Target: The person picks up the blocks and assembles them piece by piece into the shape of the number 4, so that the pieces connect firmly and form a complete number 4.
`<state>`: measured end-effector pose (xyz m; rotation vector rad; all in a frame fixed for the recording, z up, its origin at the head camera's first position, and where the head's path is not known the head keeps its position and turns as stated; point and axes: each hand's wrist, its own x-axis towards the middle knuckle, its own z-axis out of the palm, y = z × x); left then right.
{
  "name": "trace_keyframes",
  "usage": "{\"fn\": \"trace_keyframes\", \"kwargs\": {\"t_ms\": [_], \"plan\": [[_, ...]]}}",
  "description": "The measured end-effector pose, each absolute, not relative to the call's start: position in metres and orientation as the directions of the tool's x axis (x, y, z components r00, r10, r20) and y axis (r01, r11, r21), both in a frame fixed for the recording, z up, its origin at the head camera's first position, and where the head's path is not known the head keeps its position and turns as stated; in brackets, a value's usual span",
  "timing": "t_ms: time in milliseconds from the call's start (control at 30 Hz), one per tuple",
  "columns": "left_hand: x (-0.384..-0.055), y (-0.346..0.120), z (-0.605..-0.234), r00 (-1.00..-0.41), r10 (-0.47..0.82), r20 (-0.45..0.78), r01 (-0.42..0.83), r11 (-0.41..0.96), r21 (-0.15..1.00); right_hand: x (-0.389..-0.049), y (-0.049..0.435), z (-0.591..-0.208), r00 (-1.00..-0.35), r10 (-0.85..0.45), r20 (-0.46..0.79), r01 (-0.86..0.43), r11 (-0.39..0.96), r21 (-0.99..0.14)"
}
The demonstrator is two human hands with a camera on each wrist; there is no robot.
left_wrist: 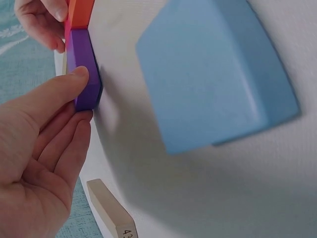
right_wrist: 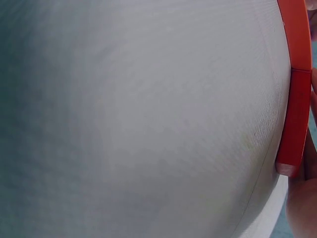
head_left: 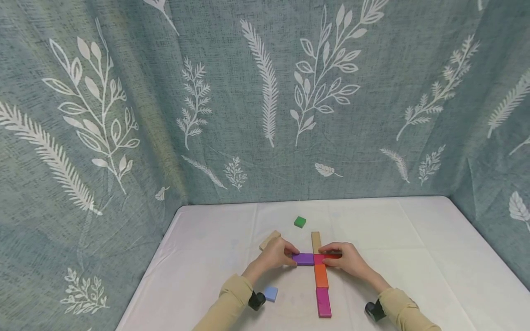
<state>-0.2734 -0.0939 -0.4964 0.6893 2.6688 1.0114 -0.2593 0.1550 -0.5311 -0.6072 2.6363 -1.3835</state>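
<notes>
Flat coloured blocks lie in a cross shape on the white cloth. My left hand (head_left: 276,253) pinches the purple block (head_left: 303,259), its left arm, between thumb and fingers; the left wrist view shows the thumb on the purple block's (left_wrist: 85,54) face. Across from it, my right hand (head_left: 345,258) holds the red block (head_left: 337,254) on the right arm, thumb along the near side and fingers along the far side. A pinkish-red block (head_left: 318,259) sits at the crossing. Below it run an orange block (head_left: 321,276) and a magenta block (head_left: 324,302); a plain wooden block (head_left: 316,241) extends above.
A second wooden block (head_left: 269,241) lies just behind my left hand, with printed digits on the wooden block's (left_wrist: 111,206) end. The green block (head_left: 300,222) is farther back. Near my left wrist is a light blue block (head_left: 271,293). A patterned curtain (head_left: 248,101) hangs behind the table.
</notes>
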Motion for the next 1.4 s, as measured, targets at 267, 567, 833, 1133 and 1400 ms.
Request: {"fn": "trace_keyframes", "kwargs": {"t_ms": [267,567,833,1133,1400], "plan": [[-0.2742,-0.0952,-0.4974,-0.86,0.511,-0.016,0.373,0.648,0.664,-0.2583,0.1541,-0.5305,-0.917,-0.389,0.094,-0.299,0.51,-0.807],[-0.2746,-0.0959,-0.4971,-0.857,0.514,-0.032,0.364,0.649,0.668,-0.2575,0.1535,-0.5303,-0.914,-0.394,0.099,-0.304,0.502,-0.809],[-0.2727,-0.0956,-0.4952,-0.852,0.523,-0.034,0.376,0.656,0.654,-0.2584,0.1535,-0.5311,-0.918,-0.387,0.088,-0.292,0.509,-0.81],[-0.2721,-0.0961,-0.4984,-0.847,0.531,-0.01,0.396,0.645,0.654,-0.2573,0.1533,-0.5316,-0.919,-0.385,0.088,-0.292,0.512,-0.807],[-0.2713,-0.0956,-0.4946,-0.866,0.5,-0.029,0.363,0.667,0.651,-0.2573,0.1529,-0.5316,-0.921,-0.382,0.082,-0.286,0.517,-0.807]]}}
